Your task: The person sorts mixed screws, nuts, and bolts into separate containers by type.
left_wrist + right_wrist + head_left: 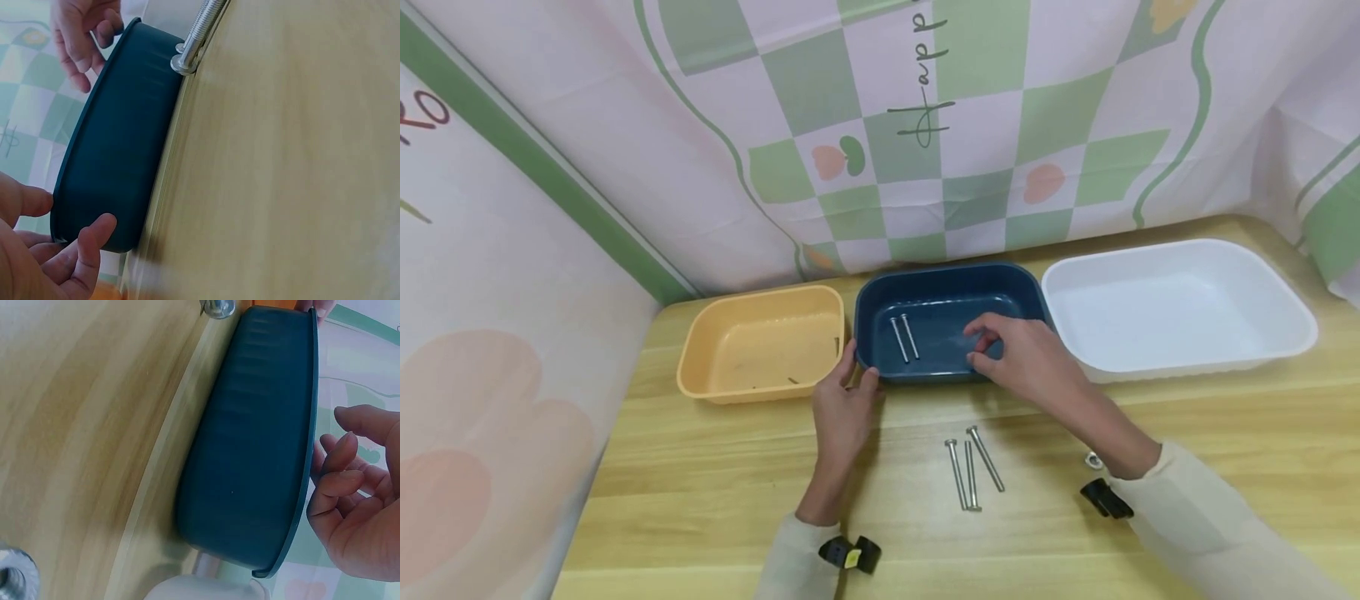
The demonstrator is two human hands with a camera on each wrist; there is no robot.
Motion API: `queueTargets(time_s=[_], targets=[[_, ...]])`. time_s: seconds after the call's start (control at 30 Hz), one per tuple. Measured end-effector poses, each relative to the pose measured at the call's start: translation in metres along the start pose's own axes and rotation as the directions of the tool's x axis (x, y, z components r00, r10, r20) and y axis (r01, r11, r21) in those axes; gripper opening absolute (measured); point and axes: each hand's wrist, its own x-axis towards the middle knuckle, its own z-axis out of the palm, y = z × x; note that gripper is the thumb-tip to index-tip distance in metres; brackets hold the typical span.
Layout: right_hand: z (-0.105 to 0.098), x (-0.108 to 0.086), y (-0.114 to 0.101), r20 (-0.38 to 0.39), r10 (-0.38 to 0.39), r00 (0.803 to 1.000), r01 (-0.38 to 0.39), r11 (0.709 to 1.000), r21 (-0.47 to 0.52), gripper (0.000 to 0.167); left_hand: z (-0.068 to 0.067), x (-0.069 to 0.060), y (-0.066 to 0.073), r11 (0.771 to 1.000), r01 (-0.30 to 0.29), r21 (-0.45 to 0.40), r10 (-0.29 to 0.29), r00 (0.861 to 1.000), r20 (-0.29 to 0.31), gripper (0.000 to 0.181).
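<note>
My left hand (pixel 844 410) holds the left front corner of a dark blue plastic tray (pixel 955 377). In the left wrist view, its fingers and thumb lie against the tray's rim and outer wall. Two metal bolts (pixel 899 340) lie side by side in the left part of this tray. Above the tray's right front side is my right hand (pixel 1026 354), its fingers loosely bent and apart from the thumb, with nothing visible between them. Three longer bolts (pixel 972 475) lie on the table in front of the tray.
A yellow tray (pixel 730 393) with a few small dark pieces stands to the left. On the right is a white tray (pixel 1180 308), beside the blue one. A metal nut (pixel 1093 460) lies near my right wrist. Patterned cloth (pixel 910 150) hangs behind the wooden table (pixel 700 483).
</note>
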Motion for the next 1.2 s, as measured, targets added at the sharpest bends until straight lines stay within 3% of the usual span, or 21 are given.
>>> queueTargets(time_s=[0.37,0.93,1.2], targets=[[0.002,-0.011,-0.003,0.000,-0.030,1.000,0.030,1.000,0.003,0.041,0.001,-0.001,0.000,0.999,-0.030,-0.029,0.030,1.000,0.002,0.052],[0.002,-0.022,-0.002,-0.024,-0.071,0.997,0.072,0.997,0.035,0.041,0.001,-0.002,-0.001,1.000,-0.028,-0.003,0.028,1.000,0.000,0.052],[0.003,-0.032,-0.004,-0.005,-0.054,0.999,0.055,0.996,0.069,0.036,0.000,-0.002,0.000,1.000,-0.021,-0.019,0.021,1.000,-0.001,0.052]])
